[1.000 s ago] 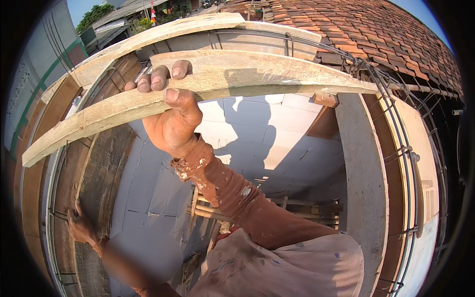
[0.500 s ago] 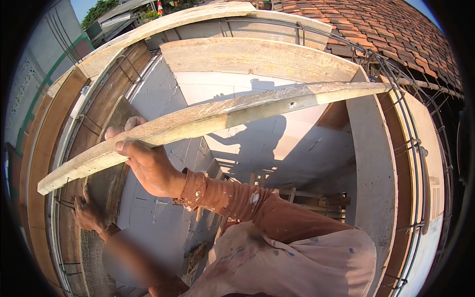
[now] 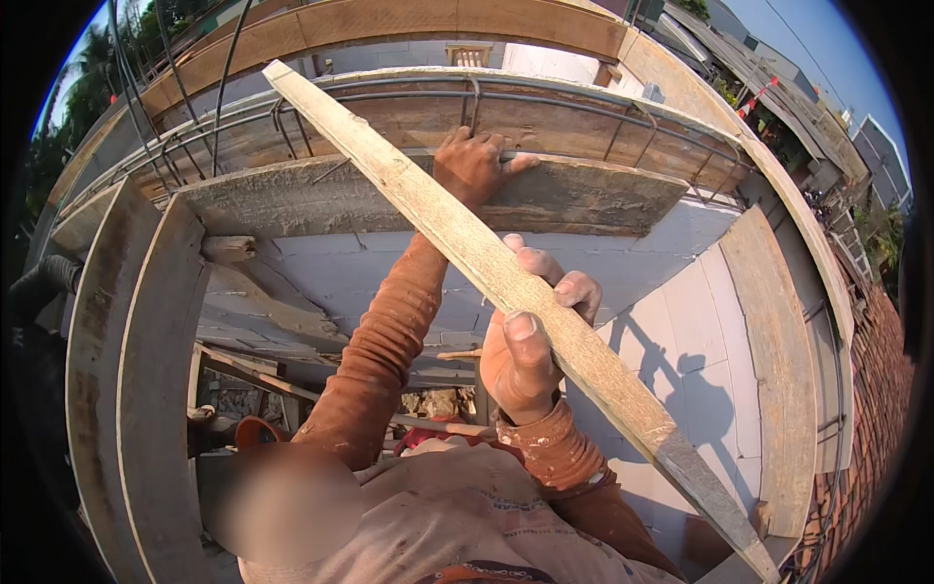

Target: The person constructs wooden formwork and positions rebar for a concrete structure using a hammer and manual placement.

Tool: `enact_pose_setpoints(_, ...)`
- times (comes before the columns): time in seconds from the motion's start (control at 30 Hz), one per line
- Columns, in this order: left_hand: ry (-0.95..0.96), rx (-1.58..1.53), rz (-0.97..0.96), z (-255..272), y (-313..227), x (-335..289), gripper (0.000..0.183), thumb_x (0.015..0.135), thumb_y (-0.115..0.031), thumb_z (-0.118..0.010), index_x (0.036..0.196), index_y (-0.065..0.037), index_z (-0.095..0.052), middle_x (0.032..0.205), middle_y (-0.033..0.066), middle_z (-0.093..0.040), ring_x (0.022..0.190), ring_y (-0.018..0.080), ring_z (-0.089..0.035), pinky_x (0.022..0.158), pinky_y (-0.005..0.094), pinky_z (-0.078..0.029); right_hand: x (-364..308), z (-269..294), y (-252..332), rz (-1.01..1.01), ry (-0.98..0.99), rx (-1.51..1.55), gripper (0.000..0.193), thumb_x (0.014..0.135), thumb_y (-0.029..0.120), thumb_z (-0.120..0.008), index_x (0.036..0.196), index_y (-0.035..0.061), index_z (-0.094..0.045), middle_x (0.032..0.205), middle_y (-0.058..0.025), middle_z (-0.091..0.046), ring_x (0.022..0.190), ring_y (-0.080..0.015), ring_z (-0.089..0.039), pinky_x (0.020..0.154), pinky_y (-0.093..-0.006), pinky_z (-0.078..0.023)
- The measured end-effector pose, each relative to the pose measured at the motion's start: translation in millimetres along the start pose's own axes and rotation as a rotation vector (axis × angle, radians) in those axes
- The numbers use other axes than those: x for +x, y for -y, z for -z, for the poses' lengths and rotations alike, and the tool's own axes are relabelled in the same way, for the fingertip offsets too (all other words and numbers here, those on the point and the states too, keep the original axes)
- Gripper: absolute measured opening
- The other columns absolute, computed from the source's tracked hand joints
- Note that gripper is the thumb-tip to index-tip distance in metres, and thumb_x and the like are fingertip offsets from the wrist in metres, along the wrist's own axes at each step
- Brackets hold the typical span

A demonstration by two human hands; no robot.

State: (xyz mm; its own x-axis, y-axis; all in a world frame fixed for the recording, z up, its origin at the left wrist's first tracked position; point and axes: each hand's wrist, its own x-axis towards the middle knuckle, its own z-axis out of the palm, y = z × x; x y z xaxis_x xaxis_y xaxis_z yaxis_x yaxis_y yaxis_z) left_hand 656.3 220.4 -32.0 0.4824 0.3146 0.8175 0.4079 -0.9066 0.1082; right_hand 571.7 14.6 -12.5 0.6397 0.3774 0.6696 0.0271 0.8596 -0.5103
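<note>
My right hand (image 3: 540, 336) is closed round a long wooden batten (image 3: 603, 375), thumb on the near side and fingers on the far side. The batten slants from the upper left to the lower right, and its lower end is greyer than the rest. Ahead of it, my left hand (image 3: 475, 167) grips the top edge of a weathered formwork board (image 3: 603, 202); the fingers hook over the edge and the thumb points right. Just beyond those fingers run steel reinforcing bars (image 3: 477, 92) with bent stirrups. The batten passes above my left forearm.
Upright boards (image 3: 156, 341) stand at the left, and another board (image 3: 778, 380) rises at the right. Below the boards is a pale block wall (image 3: 671, 282) carrying my shadow. Thin steel rods stick up at the upper left. Roof tiles (image 3: 885, 389) lie at the far right.
The view has swung left, bringing the board under my left hand to the front. My left hand has gone from reaching along the board to gripping its top edge. My right hand still holds the batten.
</note>
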Motion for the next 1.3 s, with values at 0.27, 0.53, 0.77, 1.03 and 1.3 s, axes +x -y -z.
enact_pose_setpoints(0.27,0.09,-0.168,0.03,5,6,-5,0.06,0.087,-0.063,-0.055,0.1,-0.007,-0.072,0.086,0.014,-0.072,0.1,0.031,-0.062,0.088,0.0467,-0.051,-16,-3,20,0.075,0.101,-0.172,0.04,0.084,0.035,-0.068,0.115,0.0244,-0.045,0.121,-0.0032,-0.057,0.128,-0.0315,-0.047,0.111,-0.0555,-0.037)
enact_pose_setpoints(0.53,-0.002,-0.166,0.017,-33,9,-4,0.065,0.083,-0.07,-0.053,0.095,-0.009,-0.074,0.086,0.0106,-0.072,0.099,0.0285,-0.062,0.088,0.0398,-0.05,-37,4,39,0.1,0.048,-0.261,0.042,0.085,0.039,-0.068,0.115,0.0223,-0.044,0.118,-0.0027,-0.056,0.125,-0.0292,-0.049,0.109,-0.0544,-0.04)
enact_pose_setpoints(0.77,-0.046,-0.2,0.006,-49,12,-3,0.066,0.079,-0.071,-0.055,0.084,-0.009,-0.075,0.084,0.0085,-0.073,0.096,0.0282,-0.063,0.086,0.0395,-0.05,-62,-37,14,-0.137,0.375,-0.029,0.046,0.083,0.027,-0.078,0.112,0.019,-0.044,0.118,-0.0056,-0.059,0.118,-0.0299,-0.055,0.106,-0.0511,-0.045)
enact_pose_setpoints(1.03,-0.014,-0.209,0.018,-36,12,-2,0.064,0.082,-0.069,-0.054,0.089,-0.008,-0.074,0.084,0.0111,-0.073,0.097,0.0289,-0.063,0.086,0.0407,-0.05,-64,-80,-57,-0.281,0.443,0.311,0.037,0.084,0.002,-0.064,0.114,0.0061,-0.041,0.122,-0.0173,-0.058,0.124,-0.0271,-0.054,0.107,-0.0474,-0.041)
enact_pose_setpoints(1.3,-0.101,-0.029,-0.029,-17,1,2,0.058,0.08,-0.069,-0.057,0.074,-0.014,-0.071,0.065,0.0068,-0.067,0.077,0.0252,-0.064,0.066,0.0377,-0.052,-63,-109,-87,-0.711,0.357,0.457,0.031,0.085,0.011,-0.062,0.112,0.0111,-0.046,0.115,-0.0045,-0.05,0.108,-0.0133,-0.046,0.095,-0.0331,-0.041)
